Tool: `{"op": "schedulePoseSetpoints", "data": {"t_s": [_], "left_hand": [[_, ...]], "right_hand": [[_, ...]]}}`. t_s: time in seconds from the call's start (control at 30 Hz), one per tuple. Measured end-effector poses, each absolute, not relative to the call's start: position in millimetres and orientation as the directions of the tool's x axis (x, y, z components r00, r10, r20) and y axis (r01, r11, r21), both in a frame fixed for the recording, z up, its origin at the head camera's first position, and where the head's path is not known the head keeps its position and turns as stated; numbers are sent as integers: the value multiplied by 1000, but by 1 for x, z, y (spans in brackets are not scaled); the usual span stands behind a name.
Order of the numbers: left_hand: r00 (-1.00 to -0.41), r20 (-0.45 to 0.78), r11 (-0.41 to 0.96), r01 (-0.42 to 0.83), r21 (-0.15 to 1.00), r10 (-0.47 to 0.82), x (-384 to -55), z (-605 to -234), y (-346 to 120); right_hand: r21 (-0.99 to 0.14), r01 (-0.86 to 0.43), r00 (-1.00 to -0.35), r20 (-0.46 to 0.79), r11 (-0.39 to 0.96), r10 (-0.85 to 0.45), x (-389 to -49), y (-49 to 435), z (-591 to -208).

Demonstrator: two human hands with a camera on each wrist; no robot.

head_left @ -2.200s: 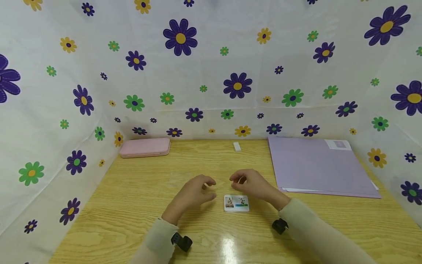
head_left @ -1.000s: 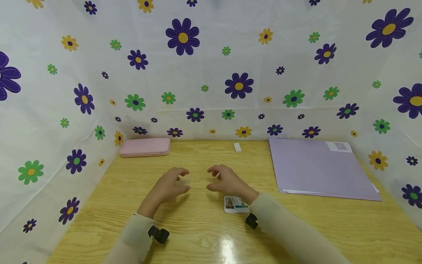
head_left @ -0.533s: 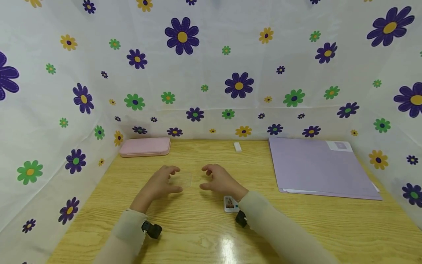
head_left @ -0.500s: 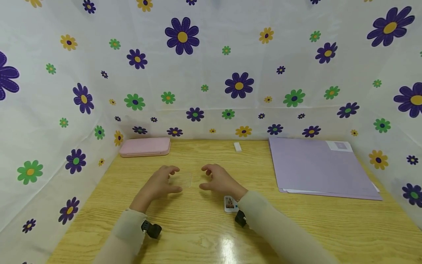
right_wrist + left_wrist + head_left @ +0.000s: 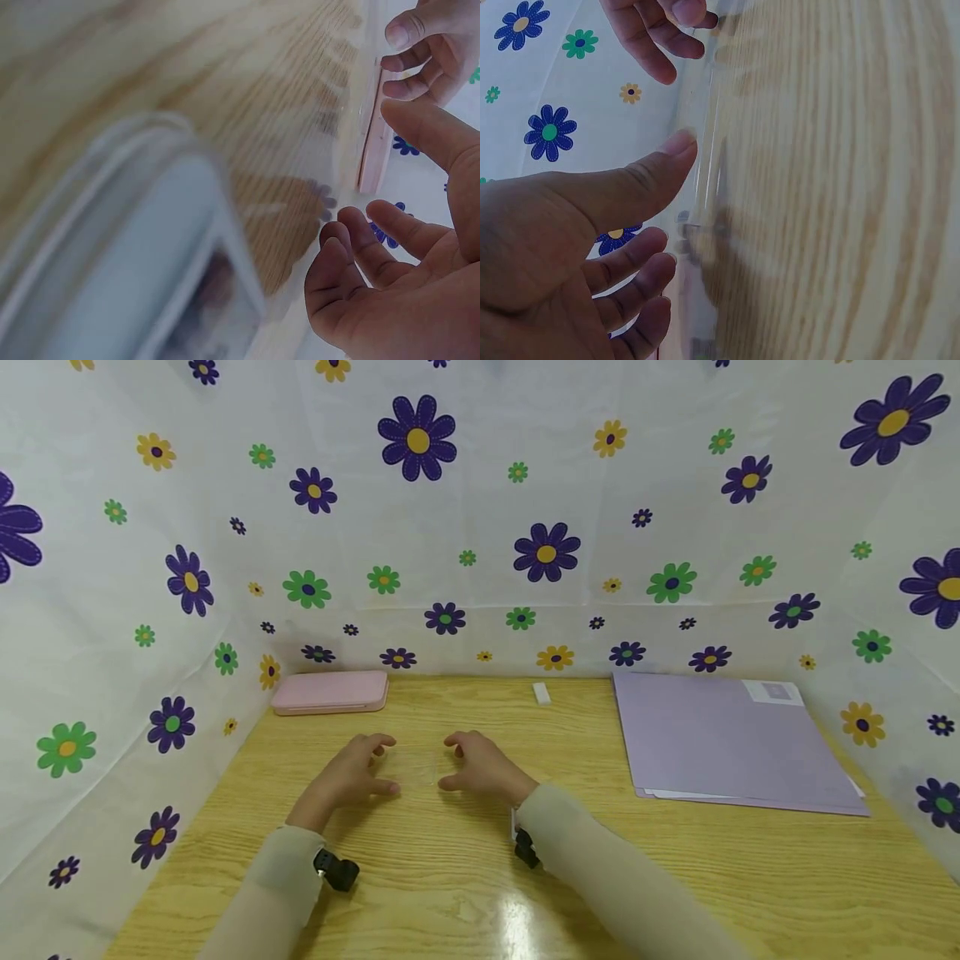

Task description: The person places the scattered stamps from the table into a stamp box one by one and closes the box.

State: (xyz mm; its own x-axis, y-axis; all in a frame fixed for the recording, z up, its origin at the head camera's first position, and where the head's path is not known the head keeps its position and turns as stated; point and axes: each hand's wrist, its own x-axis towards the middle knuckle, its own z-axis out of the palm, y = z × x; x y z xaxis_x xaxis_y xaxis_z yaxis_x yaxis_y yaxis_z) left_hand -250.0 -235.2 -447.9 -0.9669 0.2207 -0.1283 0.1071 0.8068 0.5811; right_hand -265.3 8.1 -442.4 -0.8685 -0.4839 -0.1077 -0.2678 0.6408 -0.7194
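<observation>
A clear, flat see-through piece [image 5: 417, 771] lies on the wooden table between both hands; its edges are faint, so I cannot tell its exact kind. My left hand [image 5: 351, 774] hovers at its left side, thumb and fingers apart and loosely bent. On its right side my right hand [image 5: 482, 768] is posed the same way, thumb close to the clear piece's corner. Neither hand visibly holds anything. A small stack of white cards [image 5: 142, 255] looms close in the right wrist view; in the head view the right sleeve hides nearly all of it.
A pink pencil case [image 5: 330, 692] lies at the back left of the table. Toward the back middle is a small white eraser-like block [image 5: 542, 693]. Purple folders [image 5: 727, 739] with papers beneath lie at the right. A flowered cloth [image 5: 480, 518] encloses the back and sides.
Both hands have moved left and slightly away from me, from beside the cards to either side of the clear piece. The right sleeve now covers most of the card stack.
</observation>
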Motion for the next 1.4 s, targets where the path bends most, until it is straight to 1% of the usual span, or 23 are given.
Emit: {"op": "schedulePoseSetpoints", "data": {"t_s": [0.2, 0.47, 0.8, 1.2, 1.4], "left_hand": [[-964, -149, 803, 92, 589, 220, -252, -447, -239], [-954, -156, 789, 112, 604, 255, -258, -451, -244], [-942, -172, 791, 133, 597, 287, -263, -456, -246], [-931, -200, 781, 123, 613, 304, -268, -455, -245], [-911, -183, 761, 185, 621, 371, -269, -452, -247]], "right_hand": [[-672, -288, -871, -112, 682, -478, -266, 1, -440], [-633, -280, -876, -140, 722, -462, -269, -11, -443], [-584, -277, -890, -142, 763, -432, -270, -18, -447], [-592, -289, -887, -130, 752, -443, -270, -21, -445], [-608, -290, -876, -143, 739, -461, -273, -21, -444]]}}
